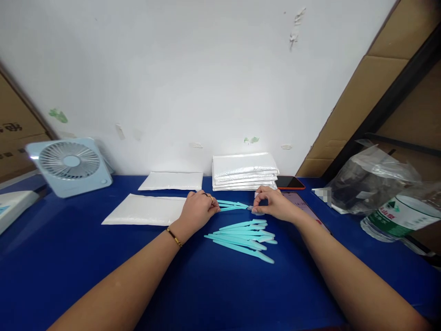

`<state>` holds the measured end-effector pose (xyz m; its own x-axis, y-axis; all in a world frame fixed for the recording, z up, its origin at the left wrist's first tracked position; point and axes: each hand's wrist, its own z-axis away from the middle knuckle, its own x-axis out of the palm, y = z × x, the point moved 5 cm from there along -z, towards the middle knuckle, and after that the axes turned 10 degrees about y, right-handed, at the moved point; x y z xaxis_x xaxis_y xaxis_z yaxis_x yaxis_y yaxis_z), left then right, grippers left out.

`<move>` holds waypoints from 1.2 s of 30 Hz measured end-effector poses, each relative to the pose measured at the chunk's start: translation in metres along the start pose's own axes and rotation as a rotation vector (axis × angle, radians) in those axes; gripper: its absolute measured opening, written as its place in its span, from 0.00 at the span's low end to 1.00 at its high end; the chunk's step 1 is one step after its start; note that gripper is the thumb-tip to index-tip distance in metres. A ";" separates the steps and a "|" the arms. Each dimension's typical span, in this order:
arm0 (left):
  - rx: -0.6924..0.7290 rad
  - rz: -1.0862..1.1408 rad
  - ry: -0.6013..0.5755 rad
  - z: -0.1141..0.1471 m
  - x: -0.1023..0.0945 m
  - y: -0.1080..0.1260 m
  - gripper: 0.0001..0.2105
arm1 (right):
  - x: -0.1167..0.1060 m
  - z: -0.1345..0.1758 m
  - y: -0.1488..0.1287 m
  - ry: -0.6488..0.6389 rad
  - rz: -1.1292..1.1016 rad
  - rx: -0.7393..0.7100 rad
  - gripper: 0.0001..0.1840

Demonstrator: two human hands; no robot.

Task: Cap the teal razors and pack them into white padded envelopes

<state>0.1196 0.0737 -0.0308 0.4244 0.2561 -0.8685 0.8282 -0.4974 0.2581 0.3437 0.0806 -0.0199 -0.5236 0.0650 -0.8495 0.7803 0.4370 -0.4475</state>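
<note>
My left hand [200, 210] is closed, thumb and fingers pinching the handle ends of a few slim teal eyebrow razors [232, 205]. These point right, their tips close together. At those tips my right hand [274, 205] pinches a small clear plastic piece [257, 211]; whether it is a cover or a small bag I cannot tell. Just below both hands, a loose fan of several more teal eyebrow razors [241, 236] lies on the blue table [213, 294], blade ends to the right.
White padded envelopes [244, 168] are stacked by the wall, and two more [144, 211] lie left. A small fan [70, 163] stands far left. Beyond my right forearm are a phone [303, 207], an orange-edged device [291, 183], a plastic bag [368, 177] and a clear tub [399, 218].
</note>
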 end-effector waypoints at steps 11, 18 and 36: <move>0.097 0.090 -0.022 0.006 -0.002 0.016 0.13 | 0.001 0.010 -0.010 -0.216 0.079 -0.058 0.12; 0.117 0.083 -0.147 0.010 0.005 0.026 0.11 | 0.013 0.009 -0.021 -0.203 0.036 -0.101 0.12; 0.060 0.044 -0.013 0.005 -0.011 0.016 0.09 | -0.003 0.016 -0.022 -0.271 0.035 -0.101 0.15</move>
<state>0.1264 0.0590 -0.0191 0.4550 0.2218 -0.8624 0.7851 -0.5568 0.2711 0.3335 0.0562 -0.0123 -0.3761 -0.1543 -0.9136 0.7512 0.5265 -0.3982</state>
